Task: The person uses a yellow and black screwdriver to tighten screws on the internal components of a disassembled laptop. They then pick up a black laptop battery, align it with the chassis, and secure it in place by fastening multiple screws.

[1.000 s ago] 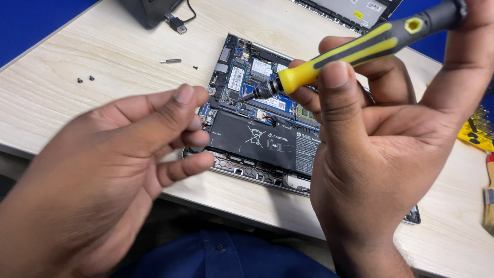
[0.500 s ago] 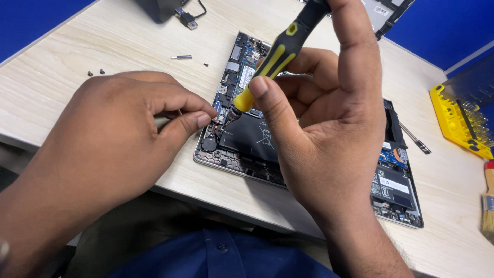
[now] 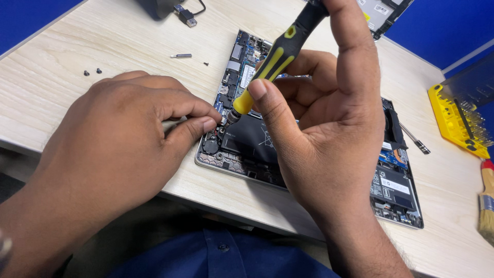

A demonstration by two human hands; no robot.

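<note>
While the thumb and fingers of the right hand (image 3: 329, 134) close round the yellow-and-black screwdriver (image 3: 278, 56), its tip is set down on the lower left part of the opened laptop (image 3: 396, 190), at the upper left corner of the black battery (image 3: 249, 139). The forefinger caps the top of the handle and the thumb presses the yellow end of the grip, so the tool stands tilted, its top leaning away to the right. Just left of the tip, the left hand (image 3: 118, 149) pinches thumb and forefinger together at the laptop's left edge on something small and pale; what it is cannot be told. Half a second earlier the screwdriver's yellow end stood higher over the board and the left hand's fingertips lay a little further left; both have since closed in on the same spot.

The laptop lies bottom-up with its cover off on a pale wooden table (image 3: 77, 46), board and fan exposed. To its left lie a loose driver bit (image 3: 181, 55) and, well apart from it, two small dark screws (image 3: 92, 72). To its right rest a thin dark tool (image 3: 414, 139), a yellow bit holder (image 3: 455, 121) and, at the table's edge, a paintbrush (image 3: 486, 206).
</note>
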